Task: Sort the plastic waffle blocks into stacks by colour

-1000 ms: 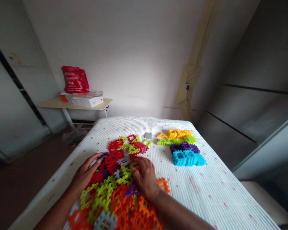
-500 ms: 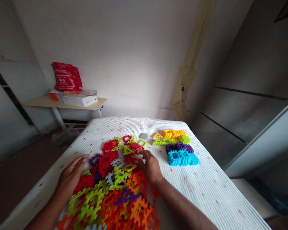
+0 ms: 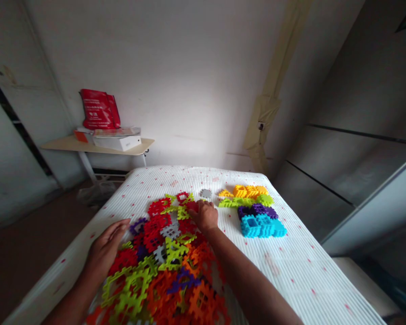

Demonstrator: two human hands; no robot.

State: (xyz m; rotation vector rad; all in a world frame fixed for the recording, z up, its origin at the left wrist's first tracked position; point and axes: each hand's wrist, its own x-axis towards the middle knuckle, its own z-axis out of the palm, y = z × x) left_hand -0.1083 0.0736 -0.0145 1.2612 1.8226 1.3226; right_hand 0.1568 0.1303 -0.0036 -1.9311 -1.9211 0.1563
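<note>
A loose heap of interlocking plastic building pieces [image 3: 152, 234] in red, lime, orange, purple and grey spreads over the bed-like surface in front of me. My left hand [image 3: 108, 239] lies along the heap's left side, fingers stretched out, holding nothing. At the far right of the heap, my right hand [image 3: 205, 215] bends its fingers down beside a red piece [image 3: 192, 206]. What those fingers grip is hidden beneath them. Just beyond them lies a single grey piece [image 3: 205, 193].
To the right stand rows of yellow [image 3: 250, 191], lime [image 3: 238, 202], purple [image 3: 259, 210] and light-blue pieces [image 3: 263, 225]. White striped cloth [image 3: 277, 280] covers the surface. A small table [image 3: 62, 143] behind left bears a red bag [image 3: 99, 110] and a white box [image 3: 118, 142]. A grey cabinet [image 3: 352, 162] stands right.
My right hand has moved forward to the heap's far edge, and its fingers now cover the spot where a lime piece lay. My left hand has stayed beside the heap. The view has shifted slightly.
</note>
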